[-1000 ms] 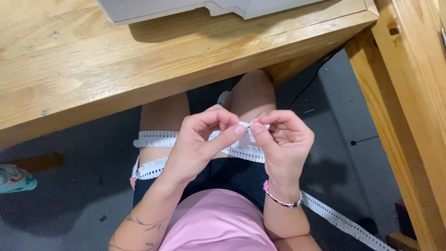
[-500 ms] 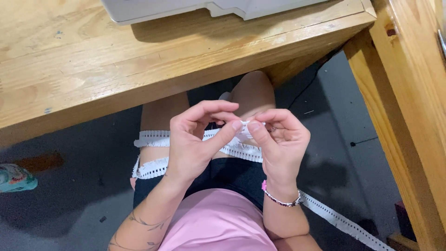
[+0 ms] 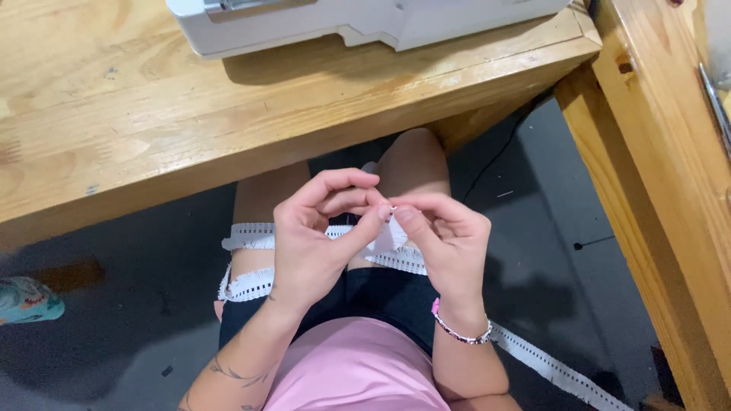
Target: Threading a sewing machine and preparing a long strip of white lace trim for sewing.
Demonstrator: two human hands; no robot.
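Observation:
Over my lap, my left hand (image 3: 320, 236) and my right hand (image 3: 445, 243) meet fingertip to fingertip, both pinching a fold of a white lace trim strip (image 3: 250, 236). The strip runs from the pinch leftward across my thighs in two bands, and its other length trails off to the lower right along the floor. The pinched end is mostly hidden between my fingers. A beaded bracelet (image 3: 461, 331) circles my right wrist.
A wooden table (image 3: 152, 129) spans the top, with the base of a white sewing machine (image 3: 365, 23) on it. A second wooden surface (image 3: 670, 175) runs down the right side. Dark floor lies below; a patterned slipper (image 3: 27, 301) sits at the left edge.
Both hands have stayed together on the lace; fingers shifted slightly, working the fold between the fingertips. The view moved a little, showing more of the machine.

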